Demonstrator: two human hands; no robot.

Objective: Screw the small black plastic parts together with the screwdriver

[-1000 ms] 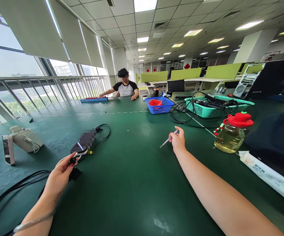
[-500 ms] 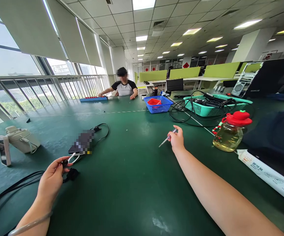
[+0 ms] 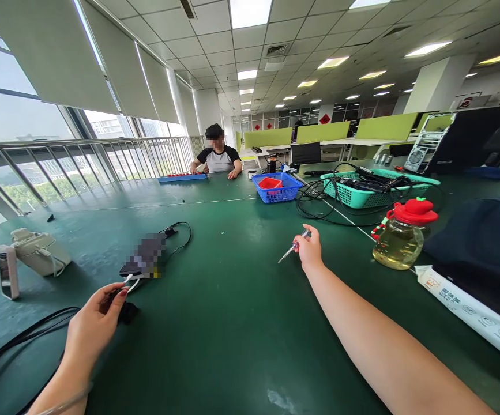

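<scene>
My right hand is closed around a slim screwdriver with a clear handle, its metal tip pointing down and left above the green table. My left hand is closed at the left, fingers bent over a small dark piece that they mostly cover; I cannot make out its kind. A white cable loop shows just beyond those fingertips, at the near end of a dark, blurred-out flat device. Black cables lie beside my left wrist.
A pale bottle and an upright phone stand at left. At right are a red-lidded jar, a green cable basket, a blue basket and a long white box. A person sits opposite at a blue tray.
My left fingers have folded further over the small dark piece, and that hand sits slightly lower. The blue tray opposite has shifted right. My right hand barely differs.
</scene>
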